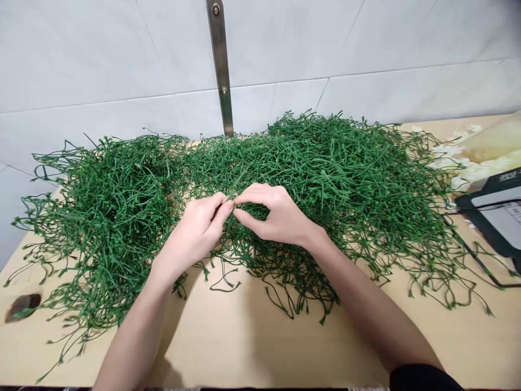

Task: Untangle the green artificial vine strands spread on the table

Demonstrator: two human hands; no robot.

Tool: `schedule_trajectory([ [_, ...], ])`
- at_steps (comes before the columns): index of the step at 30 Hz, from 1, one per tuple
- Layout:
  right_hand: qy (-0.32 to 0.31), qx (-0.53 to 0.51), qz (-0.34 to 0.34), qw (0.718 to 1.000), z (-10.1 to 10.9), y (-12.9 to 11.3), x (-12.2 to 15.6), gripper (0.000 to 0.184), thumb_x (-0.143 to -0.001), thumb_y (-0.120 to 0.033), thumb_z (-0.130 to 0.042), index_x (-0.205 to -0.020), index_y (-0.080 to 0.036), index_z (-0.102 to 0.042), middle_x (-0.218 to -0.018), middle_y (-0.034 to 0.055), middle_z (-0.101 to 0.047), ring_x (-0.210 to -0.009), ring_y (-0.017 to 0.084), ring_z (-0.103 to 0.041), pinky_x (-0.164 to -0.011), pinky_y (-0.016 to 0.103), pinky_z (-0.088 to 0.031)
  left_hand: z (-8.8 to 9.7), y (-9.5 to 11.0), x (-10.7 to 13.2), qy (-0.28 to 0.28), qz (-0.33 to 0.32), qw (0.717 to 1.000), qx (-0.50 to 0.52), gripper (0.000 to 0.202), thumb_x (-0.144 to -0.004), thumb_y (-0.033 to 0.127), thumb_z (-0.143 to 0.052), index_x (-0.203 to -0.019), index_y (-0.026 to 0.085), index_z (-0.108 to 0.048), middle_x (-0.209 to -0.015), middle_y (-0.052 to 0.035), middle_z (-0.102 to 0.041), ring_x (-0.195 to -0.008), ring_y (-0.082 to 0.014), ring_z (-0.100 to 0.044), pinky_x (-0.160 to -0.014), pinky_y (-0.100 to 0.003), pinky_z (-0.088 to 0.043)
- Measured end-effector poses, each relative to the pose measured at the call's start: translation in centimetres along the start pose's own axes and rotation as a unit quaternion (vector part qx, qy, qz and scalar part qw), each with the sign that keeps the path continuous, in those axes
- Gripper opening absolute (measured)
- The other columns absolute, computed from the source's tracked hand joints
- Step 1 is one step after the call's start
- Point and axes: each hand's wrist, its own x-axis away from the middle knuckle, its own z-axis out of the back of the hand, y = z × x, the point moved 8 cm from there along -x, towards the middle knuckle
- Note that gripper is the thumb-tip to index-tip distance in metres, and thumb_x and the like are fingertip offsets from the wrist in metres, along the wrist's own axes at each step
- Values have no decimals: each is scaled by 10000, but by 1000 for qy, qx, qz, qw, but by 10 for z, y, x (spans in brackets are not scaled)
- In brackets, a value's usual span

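Above the worktop (220, 347), a stem seems tightly pinched by the left hand (199, 220), the right hand (280, 214)'s hold, fingers nearly meeting, cannot be told, and snagging could be caused by tangled green stems (345, 163) there.

- Left forearm (138, 320) enters from between seven and eight o'clock, angled toward one.
- Right forearm (366, 304) enters from between four and five, angled toward ten.
- Left hand (201, 222): thumb and forefinger pinched.
- Right hand (277, 214): thumb and forefinger arched toward nine, tips beside the left thumb.
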Motion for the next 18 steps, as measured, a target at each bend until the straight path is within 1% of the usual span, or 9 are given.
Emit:
schedule_trajectory([
  [4, 11, -72, -69, 995, -2, 11, 1, 69, -801, -175, -621, -823, -145, -678, -791, 16, -730, -739, 129, -676, -753, 251, -528, -2, 1, 1, -8, -5, 1000, -1, 321, -967, 268, -431, -665, 191, -355, -563, 63, -355, -521, -89, -339, -527, -249, -263],
  [6, 33, -76, -70, 994, 0, 13, 1, 78, -772, -133, -600, -819, -142, -662, -766, 7, -718, -717, 123, -674, -740, 237, -528, -1, 3, 1, -9, -9, 1000, -4, 317, -964, 266, -433, -665, 190, -360, -567, 62, -363, -528, -89, -344, -536, -249, -265],
  [8, 51, -52, -48, 996, 1, 11, 2, 114, -751, -100, -567, -816, -148, -649, -763, 3, -714, -707, 123, -671, -739, 241, -522, -2, 4, 2, -15, -12, 1000, -5, 323, -962, 274, -433, -659, 189, -362, -570, 60, -373, -538, -92, -351, -545, -251, -266],
  [9, 50, -39, -36, 997, 1, 10, 2, 134, -745, -91, -554, -821, -152, -645, -775, 3, -717, -714, 126, -671, -743, 248, -518, -3, 5, 2, -21, -12, 1000, -3, 329, -962, 279, -430, -654, 188, -360, -571, 58, -377, -541, -93, -353, -548, -252, -266],
  [11, 26, -39, -30, 998, -1, 8, 3, 183, -727, -78, -544, -860, -159, -640, -825, 7, -726, -755, 135, -677, -764, 258, -510, -3, 5, 2, -25, -8, 1000, -2, 333, -964, 287, -422, -652, 189, -360, -573, 57, -384, -543, -95, -355, -551, -255, -265],
  [13, -12, -67, -52, 996, -4, 9, 3, 249, -705, -71, -558, -927, -163, -624, -856, 5, -729, -797, 141, -678, -793, 263, -501, -3, 4, 2, -19, -3, 1000, -9, 322, -966, 288, -415, -662, 191, -370, -580, 56, -394, -543, -98, -359, -554, -257, -265],
  [15, -34, -93, -88, 991, -6, 13, 3, 280, -709, -83, -584, -975, -169, -592, -807, -12, -716, -770, 136, -660, -795, 268, -488, -3, 3, 2, -12, 3, 1000, -21, 311, -967, 291, -413, -674, 192, -377, -590, 53, -406, -547, -101, -366, -557, -259, -268],
  [17, -44, -112, -113, 986, -6, 15, 3, 265, -735, -114, -609, -988, -177, -562, -742, -31, -683, -729, 128, -627, -778, 270, -475, -3, 2, 2, -11, 7, 999, -31, 310, -968, 297, -411, -678, 194, -375, -600, 49, -416, -553, -104, -375, -559, -259, -271],
  [18, -45, -124, -119, 984, -6, 16, 2, 251, -746, -125, -615, -983, -179, -553, -743, -32, -667, -730, 125, -614, -769, 267, -471, -3, 1, 2, -12, 10, 999, -35, 310, -969, 298, -411, -679, 195, -372, -602, 48, -418, -555, -105, -378, -559, -260, -271],
])
